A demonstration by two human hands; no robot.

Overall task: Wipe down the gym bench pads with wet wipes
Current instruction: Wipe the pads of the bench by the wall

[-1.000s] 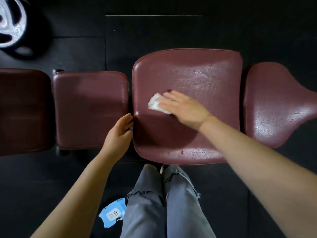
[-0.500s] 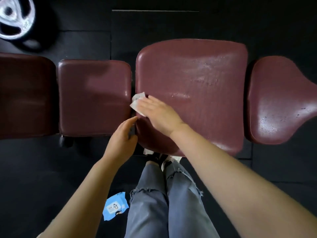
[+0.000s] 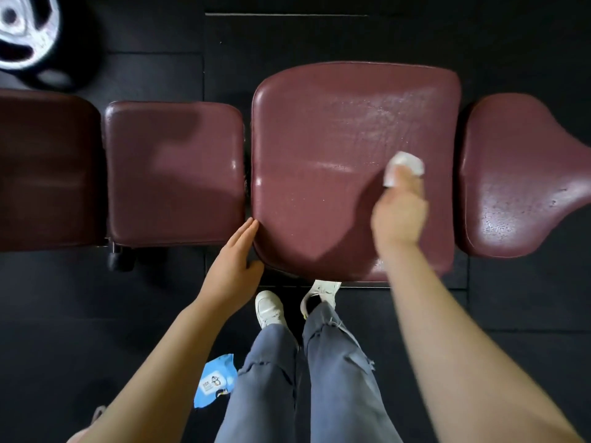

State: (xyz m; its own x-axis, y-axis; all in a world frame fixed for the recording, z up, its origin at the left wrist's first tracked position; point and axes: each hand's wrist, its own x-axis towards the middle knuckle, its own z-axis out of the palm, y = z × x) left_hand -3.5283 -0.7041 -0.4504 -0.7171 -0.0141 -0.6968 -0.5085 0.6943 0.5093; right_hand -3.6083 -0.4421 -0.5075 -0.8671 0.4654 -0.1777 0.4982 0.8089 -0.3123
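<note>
Your right hand [image 3: 399, 215] presses the wet wipe [image 3: 403, 167] under blurred, seemingly closed fingers near the large pad's [image 3: 319, 193] right edge, so the dry small pad [image 3: 174, 174] lies leftward, nearer your flat-fingered left hand [image 3: 232, 266].

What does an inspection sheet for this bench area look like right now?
Surface: big pad shiny with wet streaks at its upper right.
Job's things: wipe on big pad; wipe pack on floor.
Clutter: weight plate at upper left.
Hands: right hand presses wipe; left hand, fingers straight, rests against big pad's near-left corner.
Cables: nothing seen.
Surroundings: dark floor; small pad left, end pad right.
</note>
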